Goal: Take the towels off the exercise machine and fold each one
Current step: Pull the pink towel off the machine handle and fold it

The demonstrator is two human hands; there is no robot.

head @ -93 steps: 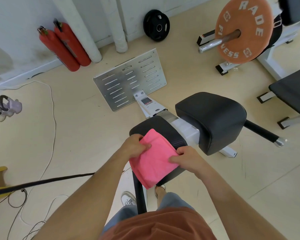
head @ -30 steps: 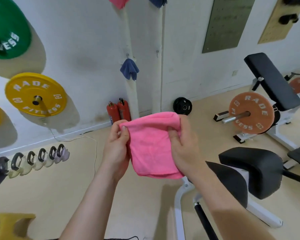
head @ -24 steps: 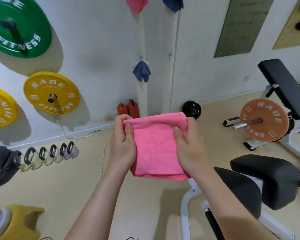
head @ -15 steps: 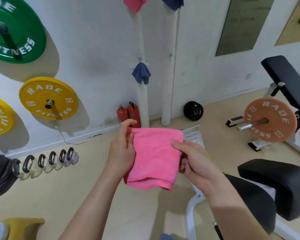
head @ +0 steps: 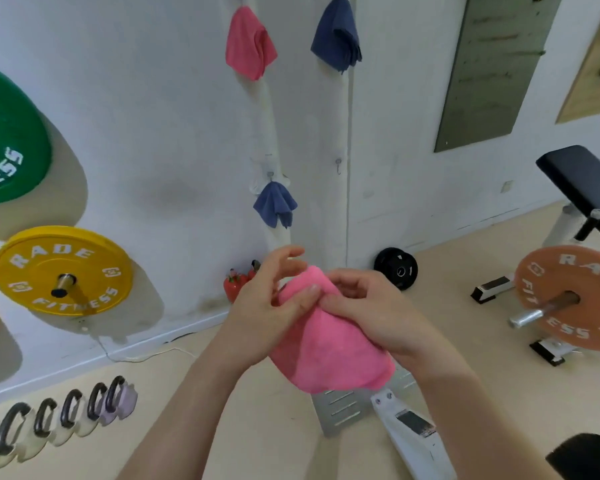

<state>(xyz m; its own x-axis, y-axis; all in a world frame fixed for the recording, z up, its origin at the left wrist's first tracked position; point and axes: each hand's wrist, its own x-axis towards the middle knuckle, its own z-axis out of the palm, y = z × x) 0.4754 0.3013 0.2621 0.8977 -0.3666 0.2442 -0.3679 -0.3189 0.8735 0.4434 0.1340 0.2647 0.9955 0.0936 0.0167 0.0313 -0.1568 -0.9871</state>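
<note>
Towel (head: pixel 329 355) (pink, already down to a small thick pad) is held up in mid-air between both hands, above the footplate (head: pixel 340 410) of the machine (head: pixel 411 433) and clear of it. It is kept off any surface, presumably so the layers can be lined up by feel and the next fold turned w/o the cloth dragging. L hand (head: pixel 260 310) is set at the top-left corner. Its thumb is laid across the front of the cloth and pinches it, while the upper fingers (head: pixel 286 254) are lifted free and nearly straight, prob. to be re-set. R hand (head: pixel 374 317) is curled over the top-right edge, fingers tucked round it, so the fold line is pinned there. The lower edge is left hanging loose. This fold is judged nearly done, and a flat spot will be needed for setting the towel down. A pink cloth (head: pixel 250 43) and a blue cloth (head: pixel 336 36) are seen on wall hooks, not on the machine.
</note>
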